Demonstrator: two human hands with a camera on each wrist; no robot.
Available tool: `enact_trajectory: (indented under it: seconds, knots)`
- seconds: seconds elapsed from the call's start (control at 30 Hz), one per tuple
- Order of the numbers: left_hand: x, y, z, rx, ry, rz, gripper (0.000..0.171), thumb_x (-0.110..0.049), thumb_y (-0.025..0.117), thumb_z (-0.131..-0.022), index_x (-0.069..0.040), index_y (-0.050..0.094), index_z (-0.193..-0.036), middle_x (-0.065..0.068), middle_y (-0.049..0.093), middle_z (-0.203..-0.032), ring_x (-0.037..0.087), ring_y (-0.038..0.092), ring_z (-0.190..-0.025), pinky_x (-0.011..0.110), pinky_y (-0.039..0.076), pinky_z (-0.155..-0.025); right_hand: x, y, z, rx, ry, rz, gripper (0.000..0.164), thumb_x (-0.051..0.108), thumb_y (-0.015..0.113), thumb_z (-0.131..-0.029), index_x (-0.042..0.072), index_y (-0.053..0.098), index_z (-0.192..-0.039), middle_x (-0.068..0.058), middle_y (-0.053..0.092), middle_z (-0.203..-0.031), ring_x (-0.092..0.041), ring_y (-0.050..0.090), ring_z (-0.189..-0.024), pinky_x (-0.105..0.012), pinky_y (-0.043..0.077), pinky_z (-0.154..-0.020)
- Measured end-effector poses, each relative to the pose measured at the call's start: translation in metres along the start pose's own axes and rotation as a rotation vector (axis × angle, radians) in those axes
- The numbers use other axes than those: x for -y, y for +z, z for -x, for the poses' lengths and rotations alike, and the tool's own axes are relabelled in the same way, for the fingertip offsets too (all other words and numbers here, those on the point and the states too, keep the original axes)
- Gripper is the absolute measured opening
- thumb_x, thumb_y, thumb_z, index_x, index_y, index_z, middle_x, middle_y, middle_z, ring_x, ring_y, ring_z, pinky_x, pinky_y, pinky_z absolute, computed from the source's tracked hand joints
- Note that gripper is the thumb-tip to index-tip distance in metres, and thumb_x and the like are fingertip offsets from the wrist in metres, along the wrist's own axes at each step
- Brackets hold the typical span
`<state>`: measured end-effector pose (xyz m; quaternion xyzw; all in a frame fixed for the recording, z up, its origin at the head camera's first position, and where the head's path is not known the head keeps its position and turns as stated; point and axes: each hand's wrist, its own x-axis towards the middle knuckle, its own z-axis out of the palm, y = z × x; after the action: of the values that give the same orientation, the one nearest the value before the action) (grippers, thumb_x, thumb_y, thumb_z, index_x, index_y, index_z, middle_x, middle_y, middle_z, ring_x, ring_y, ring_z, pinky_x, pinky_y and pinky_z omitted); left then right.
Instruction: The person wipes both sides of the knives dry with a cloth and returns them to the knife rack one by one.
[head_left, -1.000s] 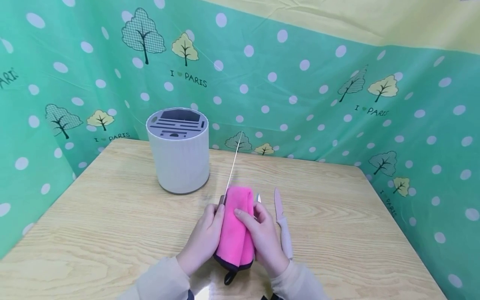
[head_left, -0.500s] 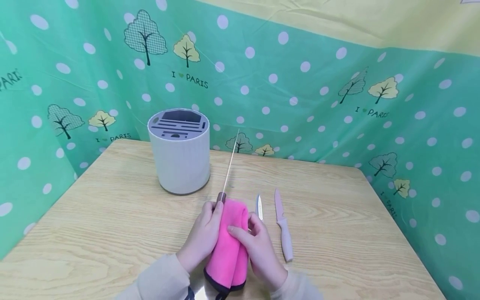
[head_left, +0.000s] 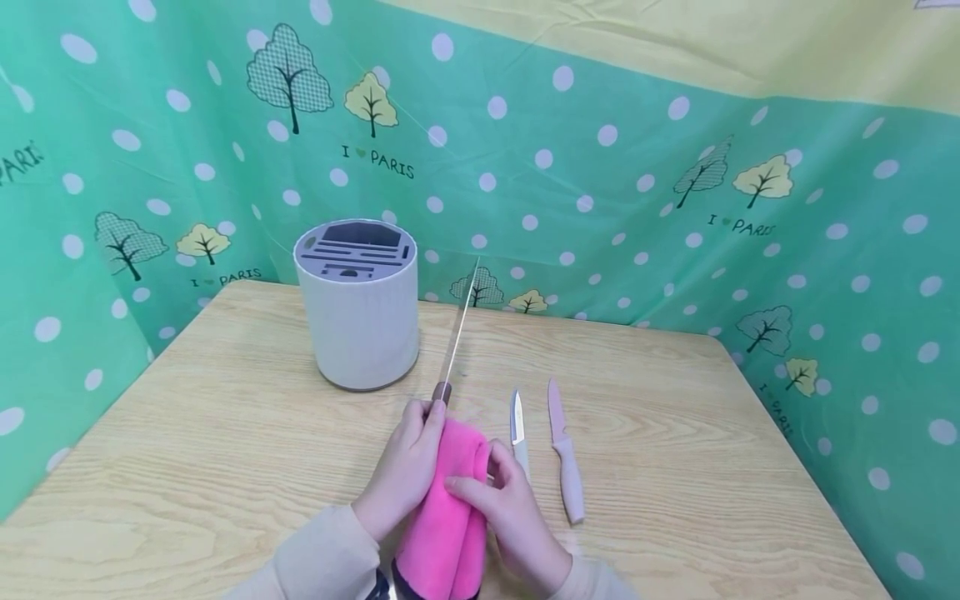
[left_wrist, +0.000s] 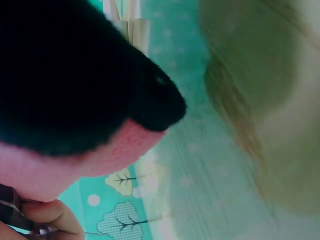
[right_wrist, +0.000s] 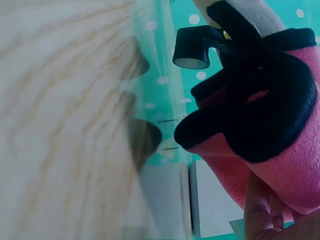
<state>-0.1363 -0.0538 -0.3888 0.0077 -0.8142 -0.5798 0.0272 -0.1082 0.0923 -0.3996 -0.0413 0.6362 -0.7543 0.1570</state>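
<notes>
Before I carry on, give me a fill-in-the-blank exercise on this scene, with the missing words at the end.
1. The brown-handled knife is held in the person's ____ hand.
2. The cloth pinched by the right hand is ____ with a dark edge.
3. On the table, ____ knives lie to the right of the cloth.
4. The block has slots in its ____.

Missing words: left; pink; two; top.

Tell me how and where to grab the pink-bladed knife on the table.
I'd take the pink-bladed knife by its pale handle, probably from the right: the handle is nearer, the blade points away, and another small knife lies on its left.
</notes>
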Motion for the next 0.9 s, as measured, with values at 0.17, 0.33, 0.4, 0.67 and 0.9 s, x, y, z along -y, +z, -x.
enact_trajectory:
  seconds: [0.17, 0.33, 0.4, 0.67, 0.9]
  knots:
    - [-0.001, 0.000, 0.001, 0.004, -0.013, 0.000, 0.041, -0.038, 0.034, -0.108, -0.002, 0.052, -0.117, 0.011, 0.057, -0.096, 0.020, 0.054, -0.088, 0.035, 0.045, -0.082, 0.002, 0.000, -0.002, -0.007, -0.023, 0.003, 0.028, 0.005, 0.070, -0.083, 0.001, 0.049, -0.101, -0.007, 0.067, -0.105, -0.017, 0.070, -0.087, -0.031, 0.058, -0.077]
    - [-0.004, 0.000, 0.002, 0.019, -0.016, 0.016, 0.044, -0.041, 0.034, -0.108, -0.001, 0.050, -0.119, 0.012, 0.057, -0.096, 0.019, 0.053, -0.085, 0.033, 0.046, -0.079, 0.007, 0.000, -0.004, -0.022, -0.041, 0.013, 0.025, 0.005, 0.069, -0.084, 0.003, 0.048, -0.097, -0.007, 0.066, -0.101, -0.017, 0.070, -0.084, -0.030, 0.058, -0.074]
    - [-0.005, -0.001, 0.003, 0.019, -0.012, 0.016, 0.046, -0.042, 0.033, -0.107, -0.001, 0.050, -0.120, 0.012, 0.057, -0.097, 0.019, 0.053, -0.085, 0.033, 0.046, -0.077, 0.010, 0.001, -0.005, -0.033, -0.034, 0.010, 0.024, 0.006, 0.069, -0.084, 0.005, 0.047, -0.094, -0.008, 0.065, -0.100, -0.017, 0.070, -0.082, -0.030, 0.058, -0.072]
    - [-0.008, 0.001, 0.005, 0.009, 0.005, -0.007, 0.042, -0.041, 0.035, -0.107, -0.003, 0.049, -0.117, 0.014, 0.059, -0.099, 0.020, 0.056, -0.086, 0.034, 0.047, -0.079, 0.016, 0.001, -0.011, -0.087, -0.025, 0.022, 0.030, 0.009, 0.070, -0.083, 0.001, 0.050, -0.104, -0.011, 0.060, -0.105, -0.016, 0.068, -0.078, -0.029, 0.057, -0.069]
    - [-0.009, 0.002, 0.008, 0.015, 0.027, 0.000, 0.041, -0.040, 0.036, -0.107, -0.002, 0.048, -0.116, 0.012, 0.058, -0.098, 0.018, 0.054, -0.083, 0.033, 0.047, -0.074, 0.020, -0.001, -0.016, -0.127, -0.035, 0.018, 0.029, 0.009, 0.071, -0.083, 0.004, 0.048, -0.101, -0.011, 0.058, -0.108, -0.016, 0.067, -0.079, -0.029, 0.057, -0.068]
